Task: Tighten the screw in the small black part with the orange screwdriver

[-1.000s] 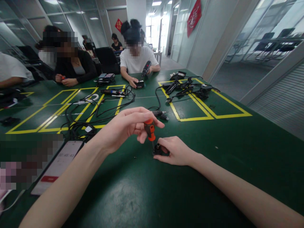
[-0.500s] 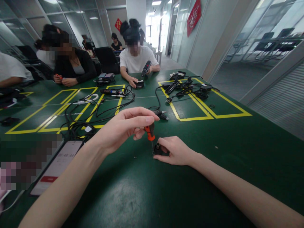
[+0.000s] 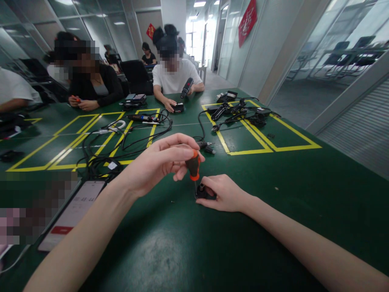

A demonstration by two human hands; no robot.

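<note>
My left hand is closed around the top of a screwdriver with an orange and dark handle. The screwdriver stands nearly upright, its thin shaft pointing down at a small black part on the table. A short metal-tipped post sticks up from that part. My right hand pinches the black part from the right, thumb in front and fingers behind, partly covering it. Whether the tip sits in a screw is too small to tell. Left of the part lies a tiny screw-like bit.
On the green table, yellow tape marks boxes. Black cables lie at the left, more cables and adapters at the far right. A phone is by my left forearm. Across the table, a person in white holds a dark tool.
My left fingers have shifted up and opened slightly around the screwdriver handle, baring more of it; the handle looks turned. My right hand and the black part stay put.
</note>
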